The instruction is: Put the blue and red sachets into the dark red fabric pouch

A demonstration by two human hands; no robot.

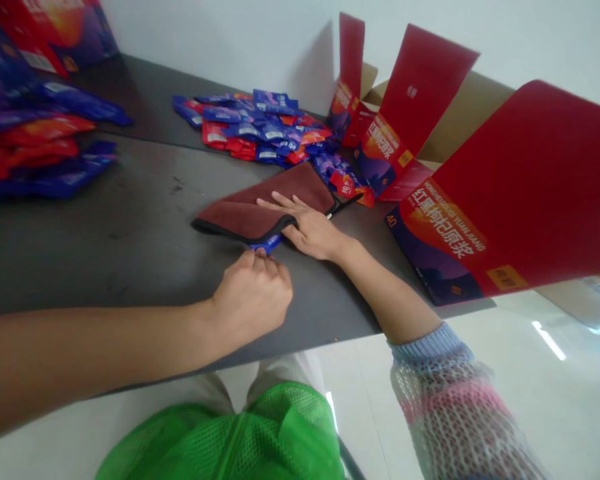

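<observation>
A brown cloth (280, 193) with black edging lies folded over on the dark table. Under its near edge a blue sachet (267, 246) sticks out. My left hand (254, 293) is closed in a fist around the near end of this sachet. Resting on top of the cloth, my right hand (307, 228) is flat with its fingers spread, and its thumb is close to the sachet. The cloth hides the rest of the sachet.
Behind the cloth is a pile of blue and red sachets (260, 127). More sachets (35, 143) are heaped at the left. Open red boxes (445, 220) with raised flaps line the right side. The dark table (105, 247) ends just before my body.
</observation>
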